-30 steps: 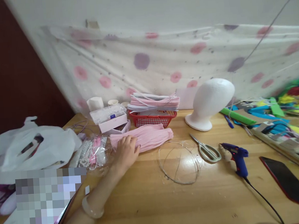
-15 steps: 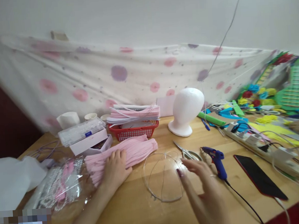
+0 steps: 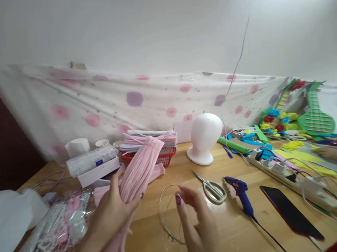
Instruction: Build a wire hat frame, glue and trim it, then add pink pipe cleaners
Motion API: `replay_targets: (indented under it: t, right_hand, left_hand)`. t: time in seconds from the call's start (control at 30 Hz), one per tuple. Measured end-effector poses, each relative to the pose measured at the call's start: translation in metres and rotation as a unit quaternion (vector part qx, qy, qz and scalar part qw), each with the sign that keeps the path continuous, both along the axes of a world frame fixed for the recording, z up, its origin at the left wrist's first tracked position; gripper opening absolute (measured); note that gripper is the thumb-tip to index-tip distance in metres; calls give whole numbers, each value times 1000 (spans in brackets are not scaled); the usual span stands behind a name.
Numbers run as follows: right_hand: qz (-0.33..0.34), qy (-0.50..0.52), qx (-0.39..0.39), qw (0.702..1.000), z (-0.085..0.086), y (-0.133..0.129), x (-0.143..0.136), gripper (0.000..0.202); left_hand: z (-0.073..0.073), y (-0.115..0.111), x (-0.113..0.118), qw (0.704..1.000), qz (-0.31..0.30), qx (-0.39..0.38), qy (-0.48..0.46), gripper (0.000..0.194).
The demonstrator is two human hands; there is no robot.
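My left hand (image 3: pixel 112 207) is wrapped round a bundle of pink strips (image 3: pixel 142 163), which is raised and tilted, its tied end up in front of the red basket (image 3: pixel 167 157). More pink strips (image 3: pixel 157 172) lie behind it on the table. My right hand (image 3: pixel 195 215) is over the wire ring (image 3: pixel 162 213), thumb and fingers apart and holding nothing visible; it hides the ring's right part. Beyond it lie scissors (image 3: pixel 214 189) and a blue glue gun (image 3: pixel 243 195).
A white foam head (image 3: pixel 205 139) stands at the back. Right are a phone (image 3: pixel 290 211), a power strip (image 3: pixel 291 181), colourful craft pieces and another person's hand (image 3: pixel 334 154). Left are a clear plastic box (image 3: pixel 92 160), white boxes and plastic bags (image 3: pixel 68 223).
My left hand has closed on pink strips and lifted them off the table. My right hand has moved left over the wire ring, uncovering the scissors. The view has tilted up slightly.
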State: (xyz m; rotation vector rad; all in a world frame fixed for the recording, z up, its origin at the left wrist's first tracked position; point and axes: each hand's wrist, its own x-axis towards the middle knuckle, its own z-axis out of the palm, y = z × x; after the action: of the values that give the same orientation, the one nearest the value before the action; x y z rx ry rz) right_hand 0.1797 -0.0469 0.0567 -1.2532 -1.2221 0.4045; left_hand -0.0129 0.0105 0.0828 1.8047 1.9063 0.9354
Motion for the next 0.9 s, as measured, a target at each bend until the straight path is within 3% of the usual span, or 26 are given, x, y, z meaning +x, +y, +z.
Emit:
replay_targets:
  t: [0.07,0.13,0.2,0.3,0.37,0.47,0.57,0.73,0.9]
  right_hand:
    - [134,86,-61,985,-1,7,-18,36]
    - [242,135,-96,956,-3,10,-35,41]
    - [254,137,-121,950,-6,10,-48,36]
    - [211,84,-147,963,-18,5,-59,32]
    - [203,40,-161,965,-30,-1,-60,36]
    - [193,7,-164,967,-44,-11,-57,42]
    - [203,12,-136,970,-46,-21,-53,41]
    - [237,47,-99,965,-34,-36,-48,36]
    - [289,144,-99,941,-28,-46,-43,38]
  left_hand:
    - [-11,-21,3,987,-71,24,-143,61]
    - [-31,-40,8,965,-96,1,-242,55]
    - [-53,-55,11,949,-48,-59,-305,51]
    - [-78,-67,12,924,51,-109,-363,48]
    - [-85,-71,13,904,42,-109,-410,47]
    - [-85,-81,17,849,-1,-130,-513,49]
    - [-81,-94,24,805,15,-153,-574,51]
    - [-78,-109,29,794,18,-81,-602,41]
    - [-71,-120,28,810,-27,-43,-584,31]
